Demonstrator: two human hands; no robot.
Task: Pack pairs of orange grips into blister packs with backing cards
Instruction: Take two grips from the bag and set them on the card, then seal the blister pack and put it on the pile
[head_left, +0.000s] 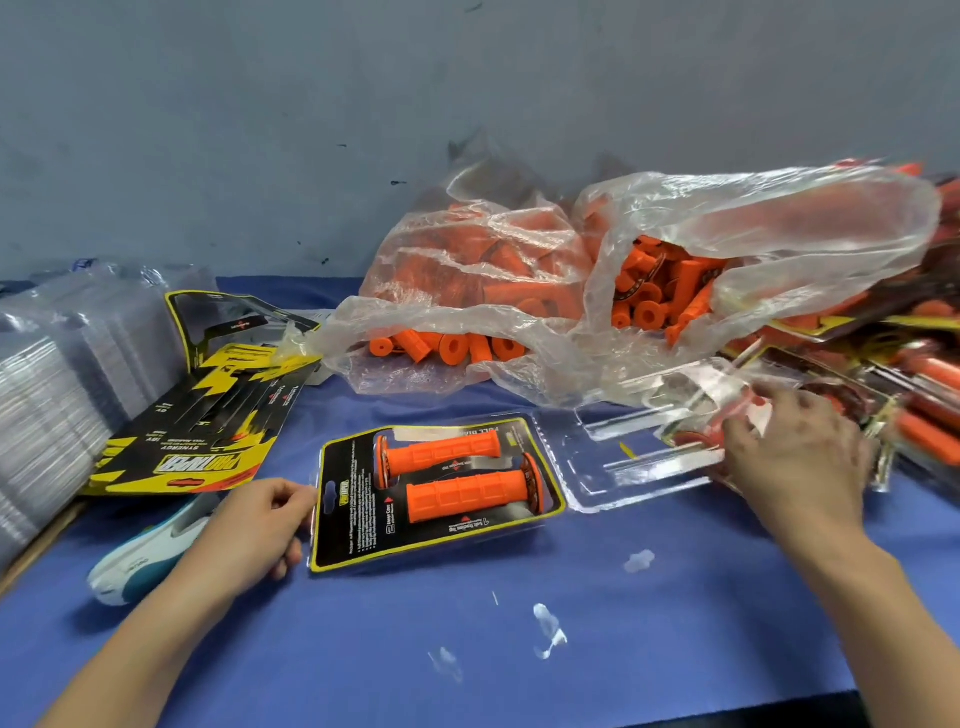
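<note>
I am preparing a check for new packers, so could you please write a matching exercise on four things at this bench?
1 left hand
2 right hand
3 backing cards
4 plastic bag

A full of loose orange grips
B pinches the filled blister pack's left edge
C at the open clear lid, far right
D piled left, beside the clear shells

Pairs: 1-B, 2-C, 3-D, 4-A

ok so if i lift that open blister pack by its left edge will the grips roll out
Probably it sags: the blister pack is thin clear plastic over card, and the left hand holds one edge only. The two orange grips are round, with the lid open, so they could roll out if tilted, though they seem seated in moulded pockets.
</note>
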